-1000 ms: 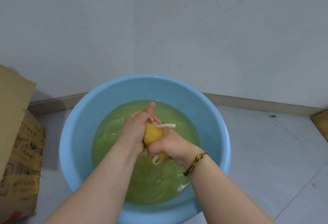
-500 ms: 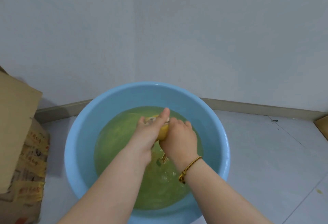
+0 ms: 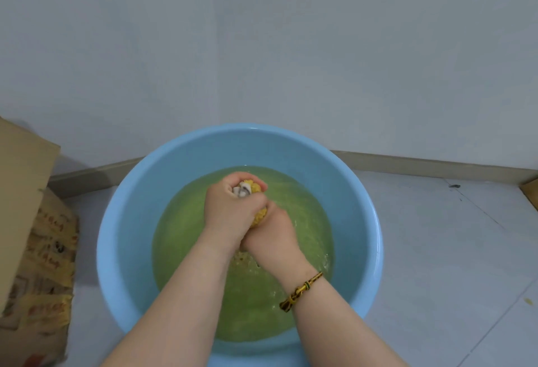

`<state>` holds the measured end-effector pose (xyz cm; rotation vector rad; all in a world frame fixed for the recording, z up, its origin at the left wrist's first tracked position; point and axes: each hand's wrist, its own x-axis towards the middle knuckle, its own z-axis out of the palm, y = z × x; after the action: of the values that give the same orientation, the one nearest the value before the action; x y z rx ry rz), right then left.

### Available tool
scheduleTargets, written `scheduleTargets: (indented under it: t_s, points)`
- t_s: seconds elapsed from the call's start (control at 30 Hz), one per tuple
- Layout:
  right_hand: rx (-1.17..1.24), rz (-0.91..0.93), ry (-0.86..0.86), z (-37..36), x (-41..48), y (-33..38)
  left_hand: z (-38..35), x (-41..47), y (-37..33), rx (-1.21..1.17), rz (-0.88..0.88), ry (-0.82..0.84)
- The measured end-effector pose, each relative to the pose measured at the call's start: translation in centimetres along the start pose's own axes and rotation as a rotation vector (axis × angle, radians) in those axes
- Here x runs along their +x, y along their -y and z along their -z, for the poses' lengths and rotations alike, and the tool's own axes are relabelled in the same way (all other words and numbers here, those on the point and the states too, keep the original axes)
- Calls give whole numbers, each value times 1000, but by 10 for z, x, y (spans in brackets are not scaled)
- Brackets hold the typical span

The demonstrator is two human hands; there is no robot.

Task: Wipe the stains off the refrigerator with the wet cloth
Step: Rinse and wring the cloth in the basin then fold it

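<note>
A yellow cloth (image 3: pixel 260 215) with a white edge is bunched tight between both hands, over the greenish water in a round blue basin (image 3: pixel 136 209) on the floor. My left hand (image 3: pixel 230 209) grips its upper end, where the white edge pokes out of the fist. My right hand (image 3: pixel 273 238), with a braided bracelet on its wrist, grips the lower end just below and to the right. The two fists touch. Most of the cloth is hidden inside them. Drops fall onto the rippled water under the hands. No refrigerator is in view.
A cardboard box (image 3: pixel 37 250) with printed tape stands on the floor left of the basin. A grey wall with a skirting board (image 3: pixel 422 164) runs close behind the basin. Another cardboard corner (image 3: pixel 531 192) shows at the right edge. Grey floor tiles lie to the right.
Both hands have kept twisting the cloth: the left fist has rolled over the top end and the right has dropped lower. More water ripples below them.
</note>
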<state>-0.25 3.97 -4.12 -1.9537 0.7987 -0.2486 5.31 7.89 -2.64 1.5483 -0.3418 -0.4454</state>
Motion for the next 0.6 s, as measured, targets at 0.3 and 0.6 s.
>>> scheduleTargets:
  t_s: [0.3, 0.6]
  points:
    - [176, 58, 111, 7, 5, -3, 1, 6, 3, -101, -6, 146]
    - [393, -79, 155, 12, 9, -8, 5, 9, -10, -5, -26, 343]
